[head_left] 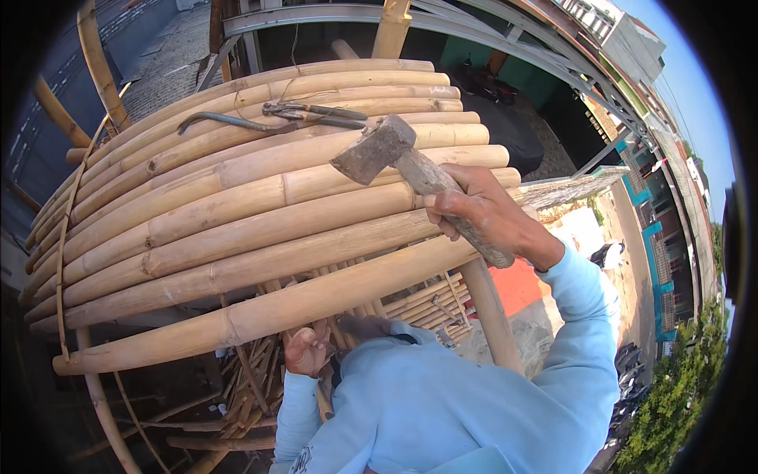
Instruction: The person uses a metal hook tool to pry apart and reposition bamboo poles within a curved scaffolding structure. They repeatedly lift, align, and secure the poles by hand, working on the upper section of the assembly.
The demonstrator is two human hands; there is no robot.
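My right hand [482, 207] is wrapped round the wooden handle of a hatchet [377, 150], holding it tilted above the bamboo poles. Its worn grey metal head points to the upper left. Below the nearest bamboo pole [268, 312] is my left hand [306, 351], with its fingers curled; what they hold, if anything, is hidden. The thick poles lie side by side as a raised deck. On the far ones rest a pair of pincers [324, 116] and, beside them, a curved bluish metal bar [209, 118].
A thin bamboo strip [65, 261] crosses the poles' left ends. An upright post [489, 316] stands under the right side. Far below are bamboo scraps [245, 387] and lashed bamboo [434, 304]. Metal roof beams [332, 14] run behind; a street [632, 237] lies right.
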